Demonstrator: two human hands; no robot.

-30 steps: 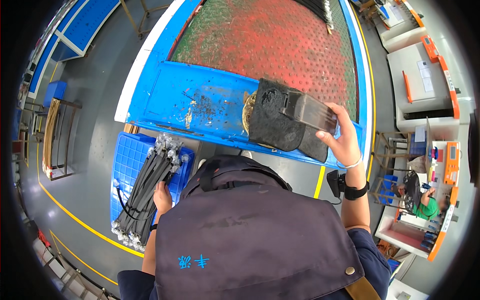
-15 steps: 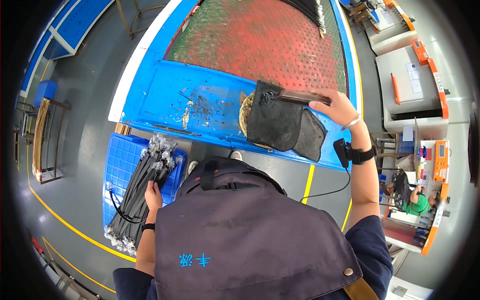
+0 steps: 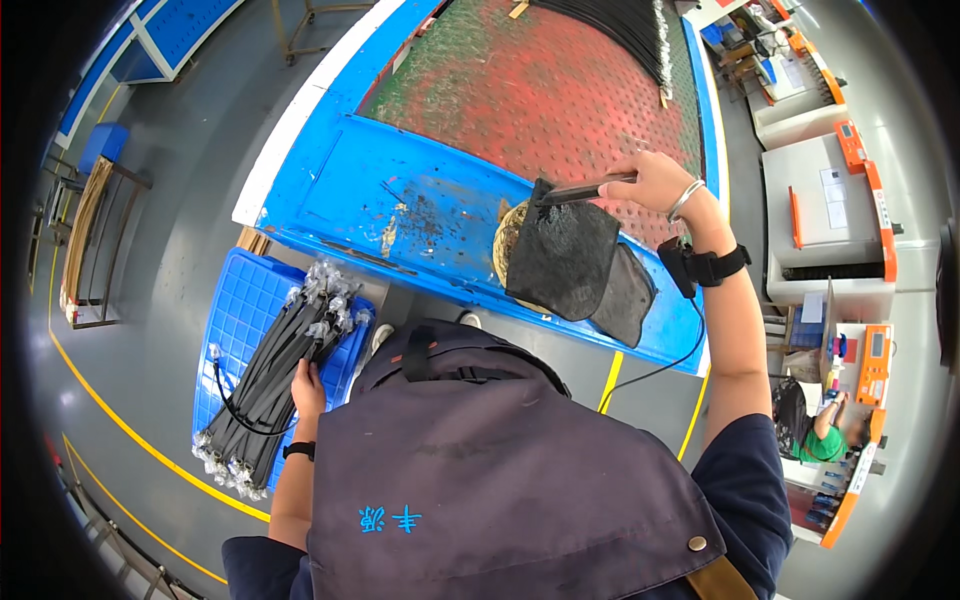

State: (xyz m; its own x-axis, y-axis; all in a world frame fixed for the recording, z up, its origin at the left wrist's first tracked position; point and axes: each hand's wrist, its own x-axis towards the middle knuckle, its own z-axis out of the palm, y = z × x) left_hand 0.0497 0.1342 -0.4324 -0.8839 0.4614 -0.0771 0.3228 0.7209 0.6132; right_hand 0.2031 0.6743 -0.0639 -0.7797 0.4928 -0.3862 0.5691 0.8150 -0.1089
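Note:
My right hand (image 3: 655, 182) grips a dark, brush-like tool (image 3: 590, 190) by its flat handle. The tool's head rests at the far left edge of a black sheet (image 3: 565, 260), which looks wet on top. Beneath the sheet, a round tan-rimmed thing (image 3: 502, 262) shows at its left, and a second dark sheet (image 3: 628, 295) lies at its right. My left hand (image 3: 309, 388) is at the right side of a bundle of black strips (image 3: 272, 385) with clear plastic on their ends. Its fingers are curled against the strips, partly hidden.
The bundle lies on a blue plastic crate (image 3: 232, 300). A stained blue bench (image 3: 340, 190) spans the front, with a worn red-green studded mat (image 3: 520, 90) beyond it. More black strips (image 3: 610, 30) lie on the mat's far side. A cable (image 3: 660, 372) hangs from my right wrist. Another person (image 3: 825, 437) is at far right.
My right hand has moved slightly up and left, bringing the tool's head to the black sheet's far left edge. The view has shifted a little; my left hand stays at the strips.

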